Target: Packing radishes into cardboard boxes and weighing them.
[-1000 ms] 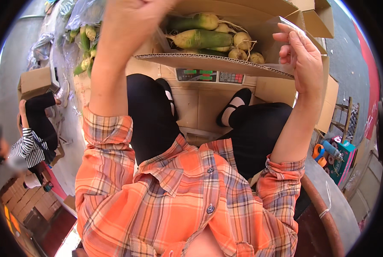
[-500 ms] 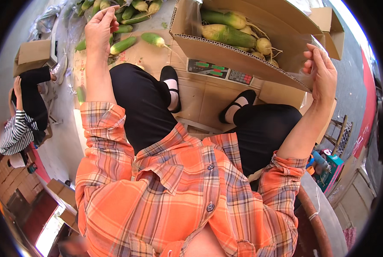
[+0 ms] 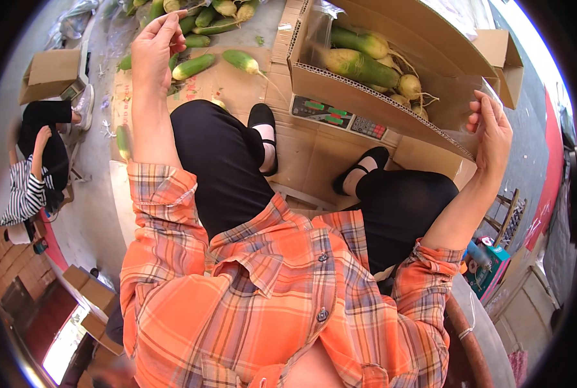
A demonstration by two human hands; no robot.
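Observation:
An open cardboard box (image 3: 372,100) stands tilted in view, lined with clear plastic film (image 3: 440,119). Inside lie several green radishes (image 3: 359,68) with pale root ends and thin tails. At the box's right end, my right hand (image 3: 493,129) is closed, its fingertips pinching the edge of the film. Left of the box, my left hand (image 3: 154,55) is raised with thumb and fingers pressed together; what they hold, if anything, I cannot make out. Loose green radishes (image 3: 195,66) lie on flattened cardboard just beyond that hand.
Under the box, a scale (image 3: 321,112) shows a lit panel and keypad. More radishes (image 3: 224,10) are heaped at the far left. Another person (image 3: 27,187) in a striped top sits at the left. An empty carton (image 3: 498,61) stands behind the box; a wooden stool (image 3: 505,220) is at right.
The whole view has shifted slightly, so the box and radishes sit further right. Both my hands keep their pinched poses. The other person's arm has moved.

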